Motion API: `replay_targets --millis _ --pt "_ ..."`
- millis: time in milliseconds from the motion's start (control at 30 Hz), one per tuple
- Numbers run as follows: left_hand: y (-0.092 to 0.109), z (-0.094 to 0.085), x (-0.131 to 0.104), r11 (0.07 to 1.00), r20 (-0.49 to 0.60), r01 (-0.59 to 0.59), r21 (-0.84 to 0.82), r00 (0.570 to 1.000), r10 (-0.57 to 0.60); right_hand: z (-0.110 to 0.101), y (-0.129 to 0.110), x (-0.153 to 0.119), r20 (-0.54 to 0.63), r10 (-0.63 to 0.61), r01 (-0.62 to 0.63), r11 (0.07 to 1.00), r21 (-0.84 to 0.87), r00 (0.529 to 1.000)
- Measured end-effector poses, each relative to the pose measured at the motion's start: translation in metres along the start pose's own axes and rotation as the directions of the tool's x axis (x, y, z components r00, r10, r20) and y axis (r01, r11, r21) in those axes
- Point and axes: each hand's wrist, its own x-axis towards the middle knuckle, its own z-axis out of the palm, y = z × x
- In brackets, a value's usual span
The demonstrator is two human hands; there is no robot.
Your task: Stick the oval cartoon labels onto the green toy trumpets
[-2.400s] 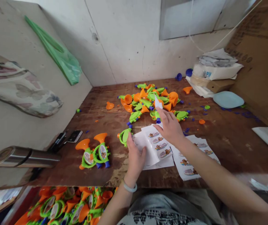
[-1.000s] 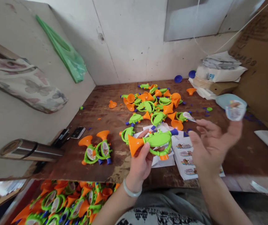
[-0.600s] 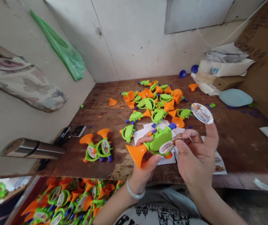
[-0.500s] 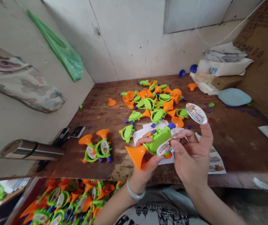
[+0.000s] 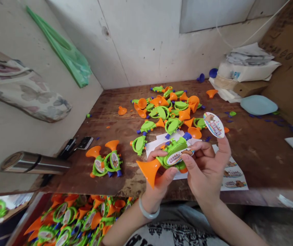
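Observation:
A green toy trumpet [image 5: 175, 147] with an orange bell and a blue mouthpiece lies in my left hand [image 5: 159, 181], whose fingers and thumb wrap round it near the bell. My right hand [image 5: 206, 171] pinches an oval printed sticker [image 5: 178, 157] by thumb and finger; the sticker lies against the lower part of the trumpet's green face. A second oval sticker [image 5: 213, 124] clings to a raised fingertip of the same hand. Beneath the hands are white sheets, and a sticker sheet [image 5: 235, 176] shows at the right.
Unlabelled toy trumpets [image 5: 159, 112] lie heaped at the back. Two stickered trumpets [image 5: 114, 160] sit at left, near a steel flask [image 5: 33, 162]. Below the table edge, a bin holds many stickered trumpets [image 5: 67, 218]. A pale blue lid [image 5: 259, 105] and stacked papers [image 5: 249, 70] stand at right.
The pinched sticker has moved up and turned flatter onto the trumpet's green face. My right hand has shifted slightly left. My left hand keeps hold of the trumpet.

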Motion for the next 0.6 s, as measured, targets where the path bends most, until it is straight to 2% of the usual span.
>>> replay_targets --millis 133,467,600 --pt "0.005 0.006 0.002 0.998 -0.034 0.03 -0.06 0.999 -0.032 0.001 0.0 0.0 0.003 -0.01 0.01 1.0 -0.024 1.0" --pt "0.01 0.017 0.008 0.997 -0.144 0.023 -0.076 0.989 -0.033 0.006 -0.001 -0.001 0.008 -0.053 0.053 0.992 -0.112 0.999" --pt "0.01 0.016 0.007 0.998 -0.184 0.004 -0.056 0.983 -0.014 0.005 0.0 0.002 0.051 -0.168 0.175 0.968 -0.179 0.984"
